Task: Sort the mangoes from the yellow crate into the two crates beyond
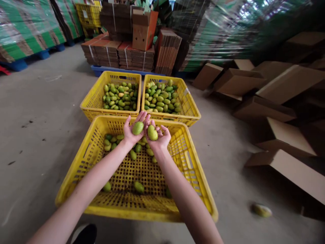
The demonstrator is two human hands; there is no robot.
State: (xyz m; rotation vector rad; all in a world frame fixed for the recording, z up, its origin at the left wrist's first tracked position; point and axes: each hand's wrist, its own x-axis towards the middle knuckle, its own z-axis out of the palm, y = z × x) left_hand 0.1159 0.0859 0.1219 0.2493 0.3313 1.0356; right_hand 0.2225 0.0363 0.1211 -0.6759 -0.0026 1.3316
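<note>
My left hand (132, 133) is turned palm up, fingers extended, with a round green mango (137, 128) resting on it. Beside it, my right hand (161, 138) holds a yellowish-green mango (152, 133) with its fingers partly curled. Both hands are above the near yellow crate (149, 217). Several green mangoes lie in that crate, mostly grouped at its far side under my hands and partly hidden by them. One mango (138, 187) lies close to the crate's near wall, with others to either side.
Beyond stand two yellow crates, left (92, 98) and right (190, 103), holding many green mangoes. Cardboard boxes (291, 84) lie in a heap at the right. A mango (262, 210) is on the floor. Flattened cartons (101, 51) are stacked on a blue pallet behind.
</note>
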